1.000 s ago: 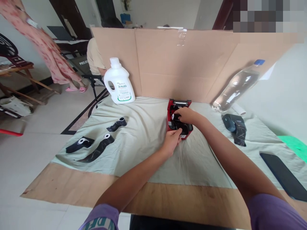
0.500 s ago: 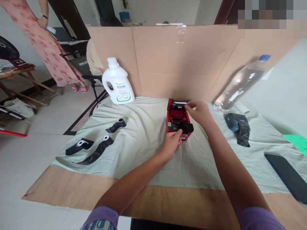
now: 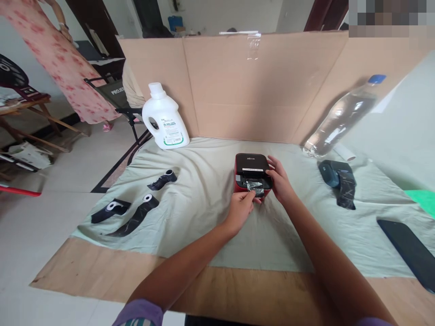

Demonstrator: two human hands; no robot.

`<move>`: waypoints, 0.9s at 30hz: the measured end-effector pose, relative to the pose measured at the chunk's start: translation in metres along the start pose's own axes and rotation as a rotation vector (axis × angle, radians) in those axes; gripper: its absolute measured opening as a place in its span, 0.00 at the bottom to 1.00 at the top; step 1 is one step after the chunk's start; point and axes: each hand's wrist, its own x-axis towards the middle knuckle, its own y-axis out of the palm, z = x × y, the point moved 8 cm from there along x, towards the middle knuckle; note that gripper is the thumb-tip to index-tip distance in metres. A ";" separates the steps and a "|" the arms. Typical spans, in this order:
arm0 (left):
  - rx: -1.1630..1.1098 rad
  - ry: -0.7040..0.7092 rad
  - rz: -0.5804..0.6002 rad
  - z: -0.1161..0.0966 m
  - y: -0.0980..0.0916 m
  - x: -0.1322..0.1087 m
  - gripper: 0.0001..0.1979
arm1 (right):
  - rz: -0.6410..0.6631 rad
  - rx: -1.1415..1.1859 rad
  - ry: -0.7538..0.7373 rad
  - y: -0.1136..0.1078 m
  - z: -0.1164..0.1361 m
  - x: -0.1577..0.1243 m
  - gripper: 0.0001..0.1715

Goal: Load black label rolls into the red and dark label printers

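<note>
A small red and black label printer (image 3: pixel 252 163) sits on the cloth in front of me, its black lid down. From the slot at its front comes a dark, shiny strip (image 3: pixel 257 187). My left hand (image 3: pixel 242 206) pinches the strip's near edge with the thumb on top, against the printer's front; the fingers underneath are partly hidden. Around the printer's right side curls my right hand (image 3: pixel 279 180), with fingertips at the lid's edge.
Several dark rolls with loose tails, such as this roll (image 3: pixel 149 201), lie left. A white jug (image 3: pixel 166 120) stands behind. To the right are a leaning bottle (image 3: pixel 343 117), a dark device (image 3: pixel 335 174) and a phone (image 3: pixel 404 249). A cardboard screen (image 3: pixel 224 86) backs the table; a person stands left.
The printer's raised lid has come down, covering the red inside. My right hand has moved lower, from the lid's top to the right side. The dark strip now shows at the front.
</note>
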 end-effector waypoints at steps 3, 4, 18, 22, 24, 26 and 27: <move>0.082 0.175 -0.075 -0.013 -0.013 -0.003 0.22 | -0.020 0.196 0.090 0.007 -0.016 -0.006 0.38; 0.115 0.263 -0.126 -0.021 -0.021 -0.004 0.22 | -0.030 0.250 0.101 0.009 -0.019 -0.006 0.37; 0.056 -0.110 -0.158 -0.027 -0.060 0.047 0.09 | -0.061 0.487 0.109 0.020 -0.021 -0.012 0.31; 0.089 -0.115 -0.180 -0.030 -0.058 0.049 0.07 | -0.103 0.509 0.115 0.021 -0.024 -0.015 0.31; 0.079 -0.101 -0.183 -0.029 -0.057 0.051 0.06 | -0.105 0.518 0.101 0.022 -0.024 -0.016 0.29; 0.067 -0.096 -0.181 -0.028 -0.057 0.054 0.06 | -0.091 0.529 0.083 0.023 -0.024 -0.017 0.27; 0.064 -0.098 -0.179 -0.027 -0.057 0.055 0.07 | -0.086 0.537 0.079 0.023 -0.024 -0.017 0.27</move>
